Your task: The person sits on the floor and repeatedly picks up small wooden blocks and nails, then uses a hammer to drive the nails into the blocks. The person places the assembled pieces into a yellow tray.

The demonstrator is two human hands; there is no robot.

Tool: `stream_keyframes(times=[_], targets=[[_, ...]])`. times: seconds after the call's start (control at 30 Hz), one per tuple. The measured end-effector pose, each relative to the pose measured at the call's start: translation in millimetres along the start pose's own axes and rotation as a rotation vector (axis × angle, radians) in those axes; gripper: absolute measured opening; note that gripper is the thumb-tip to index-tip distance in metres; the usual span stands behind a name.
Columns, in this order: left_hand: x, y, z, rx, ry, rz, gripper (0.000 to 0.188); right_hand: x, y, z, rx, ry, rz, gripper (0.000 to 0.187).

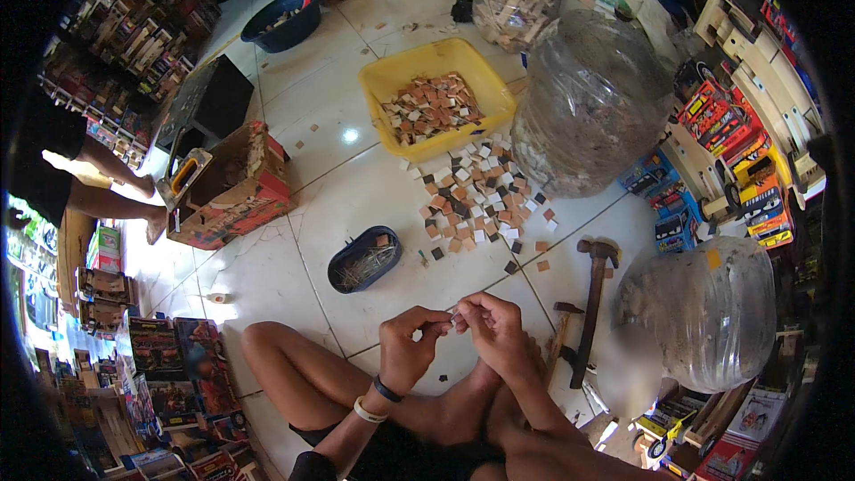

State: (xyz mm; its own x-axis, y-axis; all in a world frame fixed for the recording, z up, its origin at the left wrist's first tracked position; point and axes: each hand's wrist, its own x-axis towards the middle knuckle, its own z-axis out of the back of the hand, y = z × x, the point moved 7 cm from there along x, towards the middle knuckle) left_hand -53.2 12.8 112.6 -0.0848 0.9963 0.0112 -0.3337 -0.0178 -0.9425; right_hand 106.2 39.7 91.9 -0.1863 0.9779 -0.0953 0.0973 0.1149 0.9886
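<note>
My left hand [411, 344] and my right hand [492, 325] meet above my crossed legs, fingertips almost touching. Both are pinched closed around something too small to make out. Just beyond them, to the left, sits a dark blue oval tub [364, 258] of thin nails with a small brown tile on its rim. Farther off, small square tiles [481, 196] in white, brown and black lie scattered on the floor. Behind these stands a yellow basin [374, 116] heaped with more such pieces. Two hammers lie at my right, a large dark one [594, 303] and a smaller one [565, 321].
A torn red cardboard box [240, 218] with a handsaw [187, 174] on it stands left, near another person's legs [116, 191]. Large clear plastic containers [588, 98] and wooden toy trucks [748, 138] line the right. A dark blue basin [283, 27] stands at the back.
</note>
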Motion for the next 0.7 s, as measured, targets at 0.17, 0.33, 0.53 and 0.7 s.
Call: stream_keyframes(times=[0.17,0.33,0.53,0.7], targets=[[-2,4,-4,0.022,0.086,0.062,0.013,-4,1,0,-0.030,-0.051,0.014,0.018],[-2,-9,-2,0.103,0.067,-0.007,0.013,0,-2,0,-0.018,-0.026,0.011,0.019],[1,-23,-3,0.155,0.076,-0.114,0.016,3,-2,0,0.067,-0.011,0.017,0.021],[4,-23,-4,0.184,0.121,-0.142,0.019,3,-1,2,0.036,0.013,-0.005,0.017]])
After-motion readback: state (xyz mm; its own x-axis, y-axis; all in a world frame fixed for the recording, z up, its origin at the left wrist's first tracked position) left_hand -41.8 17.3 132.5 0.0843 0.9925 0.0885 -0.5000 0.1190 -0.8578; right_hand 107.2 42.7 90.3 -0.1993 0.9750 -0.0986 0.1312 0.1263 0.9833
